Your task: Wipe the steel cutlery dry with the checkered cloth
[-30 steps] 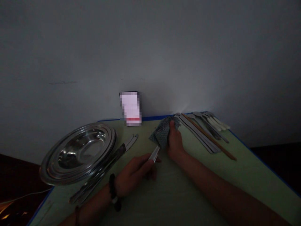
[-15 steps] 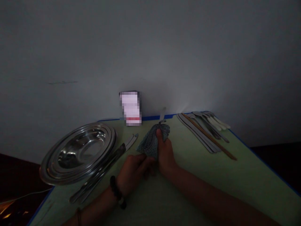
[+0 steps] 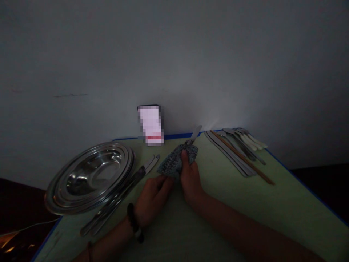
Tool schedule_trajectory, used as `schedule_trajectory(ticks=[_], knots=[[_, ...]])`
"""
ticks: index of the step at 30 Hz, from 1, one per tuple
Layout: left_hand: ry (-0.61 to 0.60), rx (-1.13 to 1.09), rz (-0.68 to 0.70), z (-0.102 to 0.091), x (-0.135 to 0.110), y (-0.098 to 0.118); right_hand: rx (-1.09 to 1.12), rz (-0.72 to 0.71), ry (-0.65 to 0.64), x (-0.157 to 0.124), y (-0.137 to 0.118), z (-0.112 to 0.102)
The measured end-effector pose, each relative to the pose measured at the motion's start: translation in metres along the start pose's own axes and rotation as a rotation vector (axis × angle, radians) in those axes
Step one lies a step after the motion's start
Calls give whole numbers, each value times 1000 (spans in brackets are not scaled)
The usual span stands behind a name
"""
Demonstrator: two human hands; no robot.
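Note:
My right hand (image 3: pixel 191 181) is closed on a grey checked cloth (image 3: pixel 171 162), thumb on top. The cloth is wrapped around a table knife (image 3: pixel 196 132), whose pale blade sticks out past the far end, pointing up and right. My left hand (image 3: pixel 152 196), with a dark bead bracelet at the wrist, is closed at the cloth's near edge, in line with the knife. Its fingertips and the knife's handle are hidden there. Left of the cloth, a few table knives (image 3: pixel 124 193) lie side by side on the green table (image 3: pixel 231 203).
Stacked steel plates or shallow bowls (image 3: pixel 89 178) stand at the left. A phone (image 3: pixel 151 125) with a blurred screen leans on the wall (image 3: pixel 174 65). Flat metal cutlery (image 3: pixel 229 154), brown chopsticks (image 3: pixel 245 160), spoons (image 3: pixel 234 140) and white-handled cutlery (image 3: pixel 251 141) lie at the right.
The knife's blade has swung right and shows more beyond the cloth. My left hand has shifted slightly left. My right hand stays nearly in place on the cloth.

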State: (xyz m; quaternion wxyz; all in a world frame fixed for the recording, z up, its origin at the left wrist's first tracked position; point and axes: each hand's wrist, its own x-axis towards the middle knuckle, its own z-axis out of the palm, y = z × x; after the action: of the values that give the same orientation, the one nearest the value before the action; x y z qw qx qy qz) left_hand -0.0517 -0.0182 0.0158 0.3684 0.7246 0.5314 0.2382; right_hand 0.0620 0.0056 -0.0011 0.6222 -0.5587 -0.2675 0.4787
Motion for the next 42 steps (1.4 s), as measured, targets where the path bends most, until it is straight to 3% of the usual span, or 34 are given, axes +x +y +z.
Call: schedule_trajectory(ticks=[8,18,21,27,29,36,42], knots=[[-199,-42,78,-6,-2,2,22,-29,-18,24,1,-9],[-500,-58,230,-11,-5,-2,349,-99,193,78,-31,-33],[-478,-46,206,-9,-5,-1,391,-120,211,81,-33,-35],[-193,-48,-30,4,-6,5,190,-234,100,67,-17,-24],[-159,-32,-47,6,-6,5,163,-262,82,58,-16,-21],[-202,117,84,7,-8,2,1,-192,29,33,-18,-15],[-310,208,172,2,-15,3,121,-248,102,57,-29,-26]])
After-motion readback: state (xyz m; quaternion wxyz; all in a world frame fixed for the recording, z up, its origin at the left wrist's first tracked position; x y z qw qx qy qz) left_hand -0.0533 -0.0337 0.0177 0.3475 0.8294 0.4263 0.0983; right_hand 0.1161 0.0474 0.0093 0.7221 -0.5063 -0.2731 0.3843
